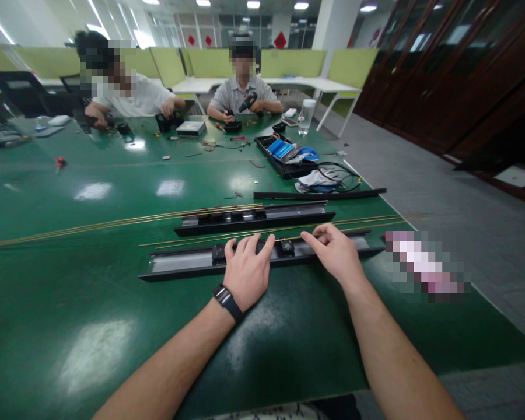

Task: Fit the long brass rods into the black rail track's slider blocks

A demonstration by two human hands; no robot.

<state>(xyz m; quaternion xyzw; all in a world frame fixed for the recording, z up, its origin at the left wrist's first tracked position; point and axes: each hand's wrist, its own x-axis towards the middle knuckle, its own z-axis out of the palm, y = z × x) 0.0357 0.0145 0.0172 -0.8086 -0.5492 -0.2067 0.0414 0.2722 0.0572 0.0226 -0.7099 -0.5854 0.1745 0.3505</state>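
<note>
My left hand (247, 274), with a dark watch on its wrist, curls over the near black channel (184, 265) and grips a small black block inside it. Its fingers hide most of that block. Another black block (219, 252) sits left of the hand, and a third block (286, 247) shows between my hands. My right hand (339, 256) hovers above the channel's right part, thumb and forefinger pinching a thin brass rod (283, 239) that runs left toward my other hand. Loose brass rods (192, 238) lie just behind the near channel.
Behind lies a second black channel (254, 221) with blocks and long brass rods (91, 225) across it. Farther back are a black strip (319, 194), gloves (317, 179), and a black tray (284, 169) holding a blue part. Two people work across the green table, one holding a drill (248, 102).
</note>
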